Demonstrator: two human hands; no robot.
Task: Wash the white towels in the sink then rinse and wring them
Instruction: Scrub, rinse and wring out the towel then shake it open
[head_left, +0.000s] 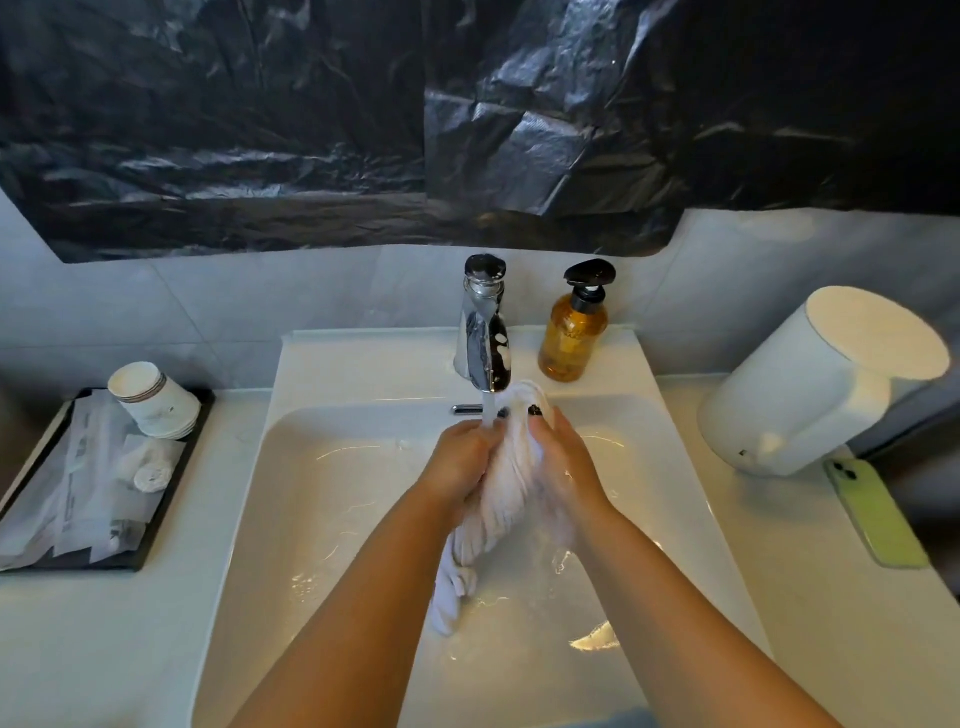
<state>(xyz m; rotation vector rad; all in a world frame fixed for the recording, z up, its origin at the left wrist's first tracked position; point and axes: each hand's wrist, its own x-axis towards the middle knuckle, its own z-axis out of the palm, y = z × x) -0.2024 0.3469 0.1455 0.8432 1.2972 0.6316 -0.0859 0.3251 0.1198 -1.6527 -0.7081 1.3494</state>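
- Black plastic sheeting (311, 130) is the largest thing we see, crinkled across the wall above the basin.
- Next, the pale counter (104, 649) runs left and right, with the white sink (322, 519) set into its middle.
- On the right of the counter we see a white cylindrical container (810, 384) tipped on its side, and a green phone (875, 512) lying flat just in front of it.
- On the left sits a dark tray (171, 483) holding wrapped packets and a stack of paper cups (153, 397).
- The white towel (506, 493), twisted into a rope, hangs over the basin between our two hands; its top bunch rises beside the spout and its tail drops below the wrists.
- Our left hand (462, 460) and right hand (563, 462) both curl round the towel's upper part, gripping it from either side.
- The chrome tap (483, 332) runs water onto the left hand and the towel.
- An amber pump bottle (574, 332) stands just right of the tap.
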